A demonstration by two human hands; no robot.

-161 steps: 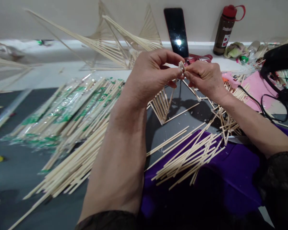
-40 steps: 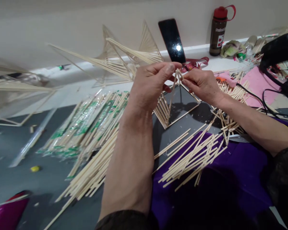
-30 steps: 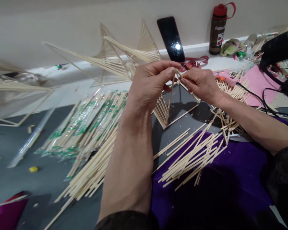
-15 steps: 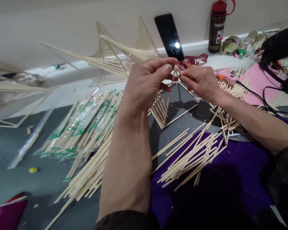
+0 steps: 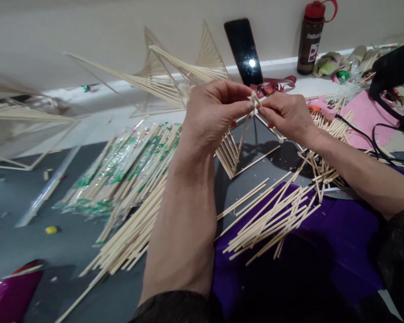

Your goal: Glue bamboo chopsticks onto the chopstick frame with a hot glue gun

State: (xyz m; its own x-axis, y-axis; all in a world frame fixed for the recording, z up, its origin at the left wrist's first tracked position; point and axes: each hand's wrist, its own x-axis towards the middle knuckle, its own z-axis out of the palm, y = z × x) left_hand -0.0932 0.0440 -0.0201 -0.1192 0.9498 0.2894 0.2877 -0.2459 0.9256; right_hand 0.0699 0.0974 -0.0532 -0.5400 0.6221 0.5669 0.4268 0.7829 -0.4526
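A small frame of pale wooden sticks (image 5: 229, 152) stands on the grey table, its top corner between my hands. My left hand (image 5: 215, 107) pinches that top corner between thumb and fingers, hiding part of the frame's left side. From the other side, my right hand (image 5: 287, 114) closes its fingertips on a short stick that slants down from the same corner. Close below lie loose wooden sticks (image 5: 272, 220) on a purple sheet. A pink glue gun (image 5: 323, 109) with an orange part rests just beyond my right hand.
Plastic-wrapped chopsticks (image 5: 121, 166) lie left of my left forearm. Finished stick structures (image 5: 168, 85) stand by the wall, with a phone (image 5: 244, 51) and a dark bottle (image 5: 311, 40) behind my hands. A black cable (image 5: 373, 134) curls at the right.
My left thumb and fingers have closed together on the frame's top corner; earlier they were further apart. My right hand keeps its pinch. The whole view has shifted slightly.
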